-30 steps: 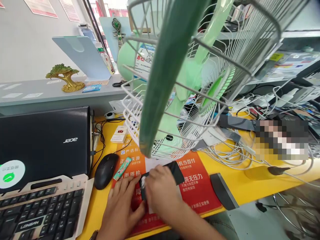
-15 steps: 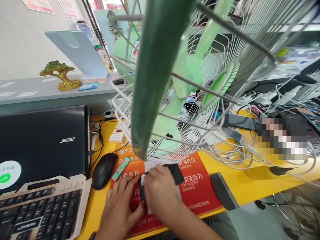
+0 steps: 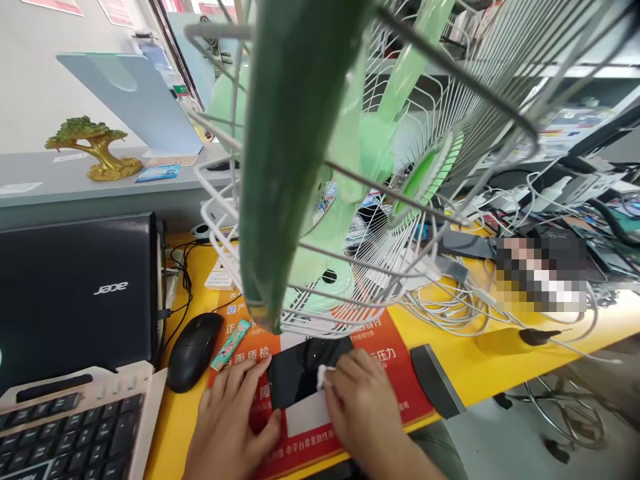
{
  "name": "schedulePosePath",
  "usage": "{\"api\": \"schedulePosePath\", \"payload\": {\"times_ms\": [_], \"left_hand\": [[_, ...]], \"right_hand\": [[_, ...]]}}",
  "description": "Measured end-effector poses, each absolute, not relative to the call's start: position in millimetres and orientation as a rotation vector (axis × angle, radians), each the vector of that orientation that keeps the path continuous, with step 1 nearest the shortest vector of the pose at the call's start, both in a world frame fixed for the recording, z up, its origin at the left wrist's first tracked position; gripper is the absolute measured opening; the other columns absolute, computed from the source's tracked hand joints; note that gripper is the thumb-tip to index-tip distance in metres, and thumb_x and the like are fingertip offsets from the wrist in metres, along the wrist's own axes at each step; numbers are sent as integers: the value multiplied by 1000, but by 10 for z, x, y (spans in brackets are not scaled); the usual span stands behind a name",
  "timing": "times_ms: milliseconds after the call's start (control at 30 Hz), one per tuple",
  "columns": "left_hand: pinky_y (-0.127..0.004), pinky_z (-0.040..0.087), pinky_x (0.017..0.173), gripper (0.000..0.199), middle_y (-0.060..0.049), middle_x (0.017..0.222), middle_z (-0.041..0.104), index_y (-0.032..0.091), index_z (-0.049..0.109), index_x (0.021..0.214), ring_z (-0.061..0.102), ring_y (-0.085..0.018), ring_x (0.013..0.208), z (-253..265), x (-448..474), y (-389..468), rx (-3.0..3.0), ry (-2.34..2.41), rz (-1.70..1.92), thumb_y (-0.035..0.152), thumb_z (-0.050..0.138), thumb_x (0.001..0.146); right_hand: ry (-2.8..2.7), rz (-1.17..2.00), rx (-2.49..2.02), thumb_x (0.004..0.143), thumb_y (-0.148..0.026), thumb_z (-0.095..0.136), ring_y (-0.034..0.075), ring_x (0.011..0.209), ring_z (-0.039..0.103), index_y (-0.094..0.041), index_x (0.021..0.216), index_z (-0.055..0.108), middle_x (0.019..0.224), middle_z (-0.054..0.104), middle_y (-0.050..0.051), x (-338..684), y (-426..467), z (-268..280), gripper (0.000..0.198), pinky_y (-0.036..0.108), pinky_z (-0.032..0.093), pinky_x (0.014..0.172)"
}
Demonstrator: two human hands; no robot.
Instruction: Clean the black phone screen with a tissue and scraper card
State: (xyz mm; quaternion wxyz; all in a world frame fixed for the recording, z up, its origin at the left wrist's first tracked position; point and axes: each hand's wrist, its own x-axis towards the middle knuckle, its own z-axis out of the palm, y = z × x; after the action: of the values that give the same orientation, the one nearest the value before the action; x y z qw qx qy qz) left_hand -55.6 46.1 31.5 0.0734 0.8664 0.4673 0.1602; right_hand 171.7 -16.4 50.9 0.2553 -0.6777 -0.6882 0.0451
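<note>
A dark phone (image 3: 298, 371) with a glossy black screen lies flat on a red and orange printed mat (image 3: 410, 383). My right hand (image 3: 361, 400) pinches a small white wipe (image 3: 323, 377) against the screen's right part; most of the wipe is hidden by the fingers. At the phone's left end, my left hand (image 3: 234, 417) rests on the mat with fingers stretched and thumb apart. Its fingertips come up to the phone's edge; whether they press on it I cannot tell. Under the phone's near edge a pale rectangle (image 3: 307, 417) on the mat shows.
A green fan (image 3: 295, 167) with a white wire cage looms over the mat. Left are a black mouse (image 3: 195, 352), a keyboard (image 3: 75, 427), an Acer laptop (image 3: 75, 287) and a turquoise sachet (image 3: 231, 345). Coiled white cables (image 3: 445, 307) and a dark curved piece (image 3: 436, 381) lie right.
My right hand has slid right across the phone with the wipe, uncovering more of its screen. My left hand stays by the phone's left end. The whole view has shifted slightly.
</note>
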Motion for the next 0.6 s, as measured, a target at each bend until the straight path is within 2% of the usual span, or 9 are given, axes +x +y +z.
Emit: {"api": "schedulePosePath", "payload": {"times_ms": [67, 200, 467, 600], "left_hand": [[-45, 43, 91, 56, -5, 131, 61, 30, 48, 137, 54, -31, 122, 298, -564, 464, 2609, 1405, 490, 30, 56, 81], [-46, 41, 95, 54, -6, 133, 60, 29, 48, 136, 53, -31, 124, 263, -581, 449, 2580, 1413, 464, 34, 57, 83], [-47, 39, 98, 56, -6, 134, 58, 28, 47, 138, 50, -31, 125, 246, -556, 414, 2582, 1481, 453, 32, 52, 82], [-46, 39, 97, 55, -6, 133, 58, 28, 47, 138, 51, -30, 124, 266, -548, 432, 2584, 1468, 465, 32, 51, 83]], "right_hand": [[-1987, 155, -1765, 91, -21, 59, 22, 81, 54, -25, 78, 63, 80, 64, 2, 1426, -81, 546, 14, 37, 37, 71], [-2159, 107, -1678, 87, -22, 65, 21, 85, 56, -23, 79, 64, 84, 67, 2, 1213, 191, 644, 8, 36, 39, 76], [-1728, -121, -2013, 91, -15, 57, 23, 82, 51, -20, 71, 63, 77, 65, 5, 2064, 189, 498, 22, 37, 31, 74], [-1743, -150, -1948, 90, -16, 58, 22, 82, 49, -21, 72, 62, 78, 63, 4, 1824, 100, 434, 20, 36, 30, 75]]}}
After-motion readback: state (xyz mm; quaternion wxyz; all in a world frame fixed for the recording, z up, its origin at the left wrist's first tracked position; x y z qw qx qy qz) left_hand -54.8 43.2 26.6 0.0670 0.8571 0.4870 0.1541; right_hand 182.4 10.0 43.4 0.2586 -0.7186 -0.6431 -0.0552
